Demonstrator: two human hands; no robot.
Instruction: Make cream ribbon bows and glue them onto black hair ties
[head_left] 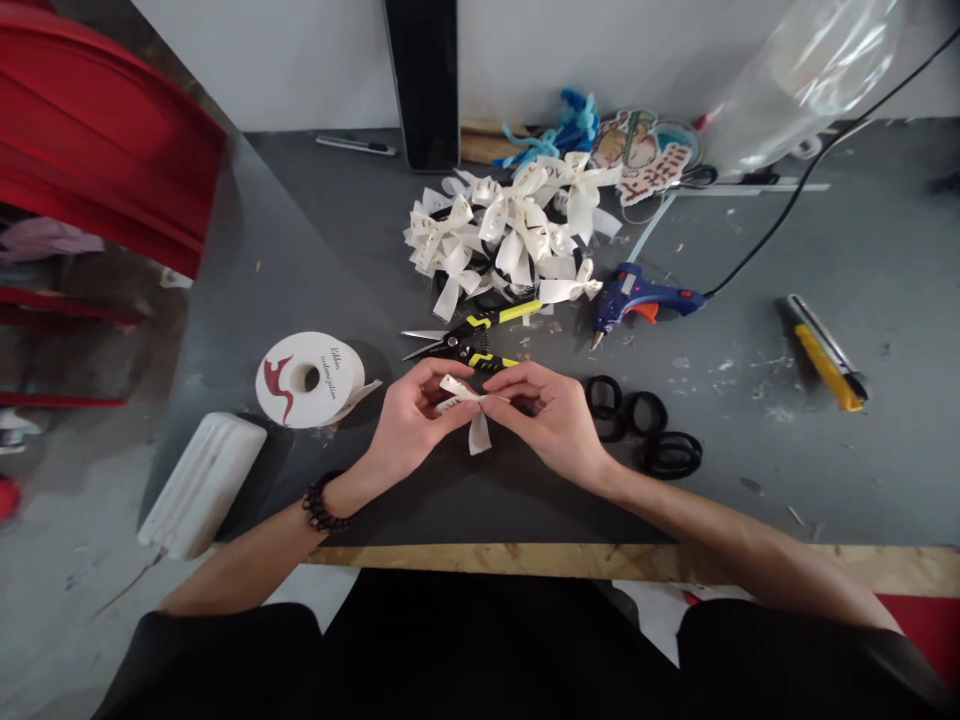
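Both my hands meet low over the table, pinching a cream ribbon (478, 434) that is partly folded, with one tail hanging down. My left hand (409, 415) grips its left side between thumb and fingers. At its right side, my right hand (551, 415) pinches it near the middle. Just beyond my fingers lie yellow-and-black snips (456, 342), blades pointing left. A ribbon spool (330, 375) stands left of my left hand, with a loose end out. Several black hair ties (646, 412) lie right of my right hand.
Behind the snips is a pile of cream ribbon bows (517, 225) on black bands. A blue glue gun (634, 297) with a black cord (780, 215) rests right of it. A yellow cutter (829, 360) lies far right, a white device (206, 485) at the left edge, a phone (424, 85) at the back.
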